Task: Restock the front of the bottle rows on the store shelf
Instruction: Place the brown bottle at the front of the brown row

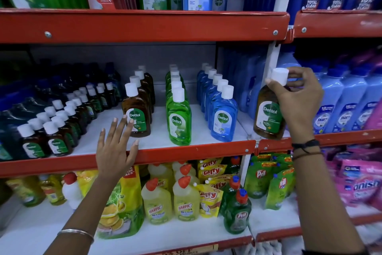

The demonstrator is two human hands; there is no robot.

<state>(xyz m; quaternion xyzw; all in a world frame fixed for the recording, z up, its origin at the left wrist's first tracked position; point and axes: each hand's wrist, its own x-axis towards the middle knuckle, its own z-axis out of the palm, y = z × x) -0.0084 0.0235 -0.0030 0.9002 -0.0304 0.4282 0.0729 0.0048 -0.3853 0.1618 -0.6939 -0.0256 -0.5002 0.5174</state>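
On the middle shelf [128,156] stand rows of Dettol bottles with white caps: a brown row [137,110], a green row [178,118] and a blue row [224,118]. Small dark bottles [55,141] fill the left side. My right hand [297,99] grips a brown Dettol bottle [268,114] by its neck and cap, held in the air at the shelf's right end, in front of the upright. My left hand [117,143] is open with fingers spread, over the shelf's front edge, fingertips just before the front brown bottle.
A red upper shelf [144,25] carries larger Dettol bottles and refill packs. Light blue jugs [347,108] stand right of the upright. Below are yellow Harpic bottles [171,201], green Pril bottles [237,211] and pink pouches [359,186].
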